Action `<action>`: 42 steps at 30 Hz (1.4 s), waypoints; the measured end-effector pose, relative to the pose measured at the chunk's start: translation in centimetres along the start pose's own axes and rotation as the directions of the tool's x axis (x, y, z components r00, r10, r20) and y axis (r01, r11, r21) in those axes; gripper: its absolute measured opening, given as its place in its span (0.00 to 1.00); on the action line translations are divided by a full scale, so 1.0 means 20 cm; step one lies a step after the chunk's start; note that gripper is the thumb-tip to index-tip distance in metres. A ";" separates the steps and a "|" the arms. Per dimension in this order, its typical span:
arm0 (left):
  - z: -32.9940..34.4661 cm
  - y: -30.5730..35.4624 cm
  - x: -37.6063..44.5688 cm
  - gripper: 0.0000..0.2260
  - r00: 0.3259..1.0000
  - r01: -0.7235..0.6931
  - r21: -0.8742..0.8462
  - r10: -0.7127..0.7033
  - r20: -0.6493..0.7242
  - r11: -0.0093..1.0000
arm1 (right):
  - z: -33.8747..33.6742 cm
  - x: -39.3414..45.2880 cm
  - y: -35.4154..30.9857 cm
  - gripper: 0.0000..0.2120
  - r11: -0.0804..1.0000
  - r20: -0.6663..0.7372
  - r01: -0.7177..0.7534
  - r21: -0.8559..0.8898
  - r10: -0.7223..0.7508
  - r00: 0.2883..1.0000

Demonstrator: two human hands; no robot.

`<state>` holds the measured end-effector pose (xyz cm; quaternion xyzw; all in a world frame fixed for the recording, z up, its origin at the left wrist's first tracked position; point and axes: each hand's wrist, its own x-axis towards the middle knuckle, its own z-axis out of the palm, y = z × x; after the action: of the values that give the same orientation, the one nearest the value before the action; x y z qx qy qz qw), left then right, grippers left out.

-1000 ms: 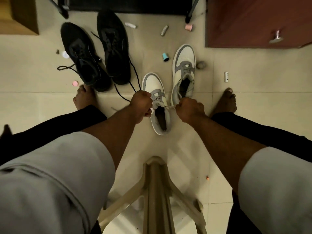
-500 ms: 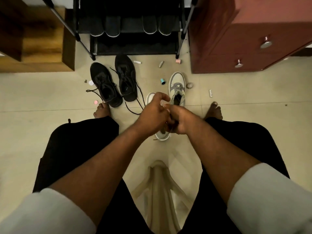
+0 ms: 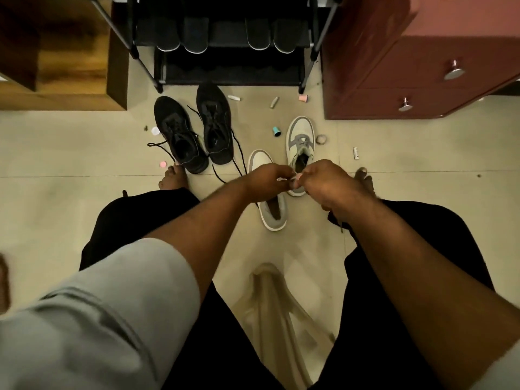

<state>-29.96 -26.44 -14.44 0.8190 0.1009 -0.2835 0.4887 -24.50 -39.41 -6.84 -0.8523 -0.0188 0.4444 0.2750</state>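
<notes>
Two white and grey sneakers stand on the tiled floor between my bare feet. The nearer sneaker lies under my hands; the farther sneaker stands just beyond them. My left hand and my right hand hover close together above the nearer shoe, fingertips curled and pinching something small and pale between them, apparently a lace end. Most of that piece is hidden by my fingers.
A pair of black sneakers with loose laces lies left of the white ones. Small caps and bits litter the floor. A black shoe rack stands ahead, a red drawer cabinet right, wooden furniture left. A plastic stool leg shows below.
My head has lifted, so the rack and cabinet came into view. My hands rose from the white shoes, met, and now sit slightly apart, pinching a small pale piece.
</notes>
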 end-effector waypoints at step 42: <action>0.52 -0.82 0.61 0.05 0.581 0.456 -0.861 -0.808 0.097 0.225 | 0.83 1.01 0.71 0.08 0.949 -0.166 -0.099 0.299 0.154 0.974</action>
<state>-31.02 -28.39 -37.26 0.4072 0.6416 -0.2162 0.6130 -27.98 -38.34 -36.39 -0.8404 0.1274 0.3770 0.3679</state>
